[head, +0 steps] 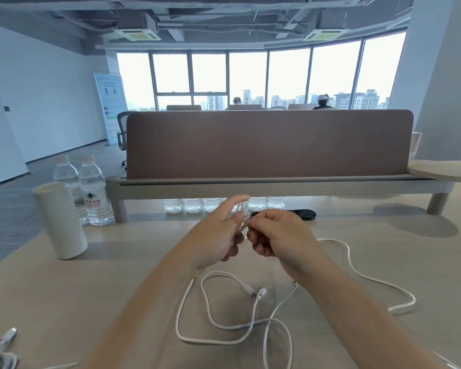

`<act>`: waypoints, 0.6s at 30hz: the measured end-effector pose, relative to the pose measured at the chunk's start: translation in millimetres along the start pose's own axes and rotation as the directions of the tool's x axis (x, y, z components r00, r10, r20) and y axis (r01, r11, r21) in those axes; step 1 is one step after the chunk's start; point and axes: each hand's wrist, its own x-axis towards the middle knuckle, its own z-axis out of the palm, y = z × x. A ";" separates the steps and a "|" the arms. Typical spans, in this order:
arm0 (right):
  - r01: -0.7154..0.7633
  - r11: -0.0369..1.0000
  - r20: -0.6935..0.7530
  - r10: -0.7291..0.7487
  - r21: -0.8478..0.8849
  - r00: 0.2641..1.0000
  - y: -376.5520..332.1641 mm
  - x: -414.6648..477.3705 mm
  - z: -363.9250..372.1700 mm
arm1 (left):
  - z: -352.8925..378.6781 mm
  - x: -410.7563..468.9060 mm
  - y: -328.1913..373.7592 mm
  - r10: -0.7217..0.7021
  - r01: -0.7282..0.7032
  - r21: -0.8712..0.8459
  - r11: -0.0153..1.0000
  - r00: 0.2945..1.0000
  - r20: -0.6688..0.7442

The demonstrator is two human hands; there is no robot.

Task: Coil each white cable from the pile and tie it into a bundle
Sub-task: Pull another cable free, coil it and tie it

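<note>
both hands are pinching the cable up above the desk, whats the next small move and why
Probably pull a first loop: let the left hand hold its pinch while the right hand slides along the white cable to gather slack. Only a short stretch sits between the hands, and the rest seems to lie in loose curves on the table, with nothing coiled yet.

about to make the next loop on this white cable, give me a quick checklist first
1. Left hand grips the held cable: ok, thumb and finger pinch it.
2. Right hand grips it too: ok, fingertips pinch it.
3. Loose cable on the table untangled: not ok, it crosses itself.
4. Coil already started: cannot tell, fingers hide it.
5. White cup out of the way: ok, stands apart at left.
6. Tie within reach: cannot tell, none visible.
</note>
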 end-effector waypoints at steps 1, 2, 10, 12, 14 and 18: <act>0.004 1.000 0.000 -0.004 0.000 1.000 -0.1 -0.1 0.7 | 0.3 -0.6 0.9 0.000 0.000 -0.014 1.000 1.000 0.000; 0.009 1.000 -0.002 -0.009 -0.002 1.000 -0.2 -0.4 1.2 | 0.7 -1.4 1.8 -0.001 0.000 -0.032 0.999 1.000 -0.003; 0.059 0.997 0.015 -0.059 -0.050 0.998 -2.0 -3.0 2.6 | 1.7 1.0 -1.9 -0.088 0.082 -0.134 0.988 0.995 -0.038; 0.070 0.996 0.023 -0.069 -0.056 0.997 -1.7 -3.0 4.0 | 1.1 0.5 -1.3 -0.104 0.102 -0.140 0.985 0.994 -0.010; 0.085 0.995 0.030 -0.083 -0.051 0.996 -2.1 -3.6 4.2 | 1.7 0.3 -1.2 -0.111 0.113 -0.103 0.988 0.994 0.020; 0.116 0.992 0.060 -0.114 -0.042 0.992 -3.2 -4.7 5.1 | 2.4 1.7 -4.9 -0.075 0.075 -0.023 0.997 0.997 -0.009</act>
